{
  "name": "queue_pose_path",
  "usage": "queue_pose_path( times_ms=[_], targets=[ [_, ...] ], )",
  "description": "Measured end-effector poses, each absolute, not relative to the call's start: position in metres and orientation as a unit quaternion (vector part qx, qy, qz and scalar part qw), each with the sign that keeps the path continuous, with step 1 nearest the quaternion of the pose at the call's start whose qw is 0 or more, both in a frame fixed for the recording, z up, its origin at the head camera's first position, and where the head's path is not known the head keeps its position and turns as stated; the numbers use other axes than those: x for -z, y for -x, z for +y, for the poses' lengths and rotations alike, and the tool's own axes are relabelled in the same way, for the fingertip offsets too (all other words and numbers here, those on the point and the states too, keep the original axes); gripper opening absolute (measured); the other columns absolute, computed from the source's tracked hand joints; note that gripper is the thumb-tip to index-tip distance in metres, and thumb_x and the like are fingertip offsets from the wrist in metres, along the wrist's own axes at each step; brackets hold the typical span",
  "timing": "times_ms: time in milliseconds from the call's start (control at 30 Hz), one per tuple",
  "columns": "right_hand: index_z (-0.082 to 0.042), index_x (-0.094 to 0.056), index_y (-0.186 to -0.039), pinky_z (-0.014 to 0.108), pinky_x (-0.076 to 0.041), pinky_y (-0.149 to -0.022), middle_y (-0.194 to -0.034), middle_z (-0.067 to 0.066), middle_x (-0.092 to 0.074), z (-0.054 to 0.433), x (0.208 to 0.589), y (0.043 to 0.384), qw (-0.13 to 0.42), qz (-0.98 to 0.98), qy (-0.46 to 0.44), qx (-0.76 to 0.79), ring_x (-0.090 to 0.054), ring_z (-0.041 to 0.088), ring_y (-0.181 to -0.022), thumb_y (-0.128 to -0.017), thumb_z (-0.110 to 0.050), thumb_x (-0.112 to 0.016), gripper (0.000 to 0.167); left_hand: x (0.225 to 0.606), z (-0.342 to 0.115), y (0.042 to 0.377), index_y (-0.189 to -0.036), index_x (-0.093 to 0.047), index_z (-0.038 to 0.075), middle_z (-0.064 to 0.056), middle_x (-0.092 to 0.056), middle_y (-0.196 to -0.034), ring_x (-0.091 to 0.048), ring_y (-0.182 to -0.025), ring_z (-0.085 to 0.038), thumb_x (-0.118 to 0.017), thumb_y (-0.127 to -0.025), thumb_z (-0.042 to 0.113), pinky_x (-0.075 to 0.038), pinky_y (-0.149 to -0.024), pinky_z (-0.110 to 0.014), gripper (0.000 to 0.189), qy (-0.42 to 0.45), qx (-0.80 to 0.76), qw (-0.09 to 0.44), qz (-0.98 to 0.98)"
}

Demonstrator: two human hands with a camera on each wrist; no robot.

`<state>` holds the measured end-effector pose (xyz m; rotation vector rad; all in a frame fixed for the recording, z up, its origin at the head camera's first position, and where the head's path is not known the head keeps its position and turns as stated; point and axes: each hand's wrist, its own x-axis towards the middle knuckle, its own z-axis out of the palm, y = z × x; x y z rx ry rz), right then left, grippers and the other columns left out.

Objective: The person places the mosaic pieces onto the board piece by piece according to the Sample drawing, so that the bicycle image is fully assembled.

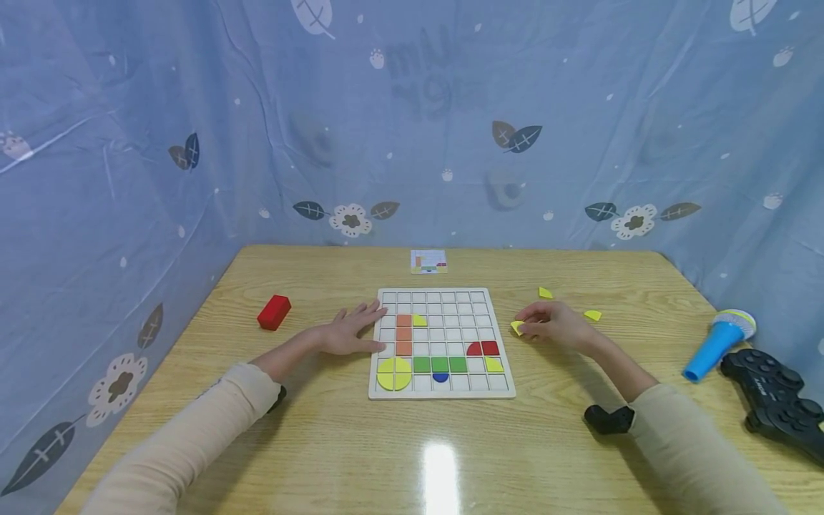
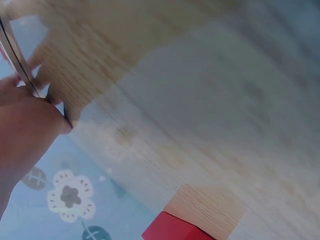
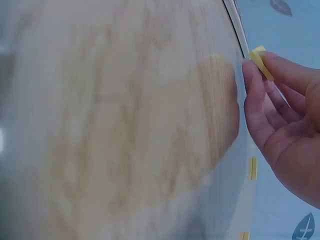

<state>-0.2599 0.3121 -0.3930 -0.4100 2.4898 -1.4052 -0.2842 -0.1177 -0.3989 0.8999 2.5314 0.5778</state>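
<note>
A white grid board [image 1: 453,304] lies mid-table with coloured tiles on it: orange squares [image 1: 403,334], green squares [image 1: 440,365], red tiles [image 1: 490,348], a blue half-round [image 1: 440,377], yellow quarter-rounds forming a circle [image 1: 394,374], and single yellow pieces. The left hand [image 1: 347,332] rests at the board's left edge, its fingers spread and touching the rim. Just right of the board, the right hand [image 1: 550,325] pinches a yellow quarter-round tile [image 3: 262,63] between thumb and fingers, above the table. Two more yellow quarter-round tiles [image 1: 545,292] lie near that hand.
A small printed card [image 1: 428,262] lies behind the board. Left of it is a red block [image 1: 274,312]. At the right stand out a blue toy microphone [image 1: 717,347] and a black game controller [image 1: 775,397]. A blue patterned curtain [image 1: 412,143] surrounds the table.
</note>
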Motion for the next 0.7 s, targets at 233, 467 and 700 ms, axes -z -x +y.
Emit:
queue_pose_path(
  times_ms=[233,467,700],
  targets=[
    [0.015,-0.057,-0.118,0.035,-0.054,-0.078,-0.102,0.017,-0.064,0.3,0.392,0.259,0.173,0.816,0.147,0.532,-0.066,0.02,-0.088,-0.09,-0.001,-0.064,0.032,0.398,-0.117,0.284,-0.154,-0.011,0.011,-0.012,0.001,-0.158,0.005,-0.143,-0.033,-0.052,-0.095,0.048,0.007,-0.109,-0.057,0.082,-0.319,-0.208,0.196,0.904],
    [0.011,-0.062,-0.114,0.035,-0.055,-0.075,-0.098,0.015,-0.068,0.29,0.391,0.258,0.204,0.81,0.162,0.525,-0.066,0.02,-0.086,-0.091,-0.007,-0.065,0.029,0.397,-0.117,0.284,-0.154,-0.011,0.01,-0.013,0.002,-0.158,0.005,-0.143,-0.033,-0.053,-0.095,0.047,0.007,-0.108,-0.058,0.081,-0.322,-0.214,0.199,0.9],
    [0.007,-0.066,-0.109,0.032,-0.055,-0.068,-0.09,0.014,-0.07,0.278,0.39,0.256,0.22,0.817,0.193,0.497,-0.066,0.022,-0.078,-0.091,-0.012,-0.065,0.026,0.397,-0.117,0.284,-0.154,-0.011,0.01,-0.014,0.002,-0.158,0.005,-0.143,-0.033,-0.052,-0.095,0.048,0.007,-0.108,-0.058,0.081,-0.322,-0.216,0.2,0.9]
  ],
)
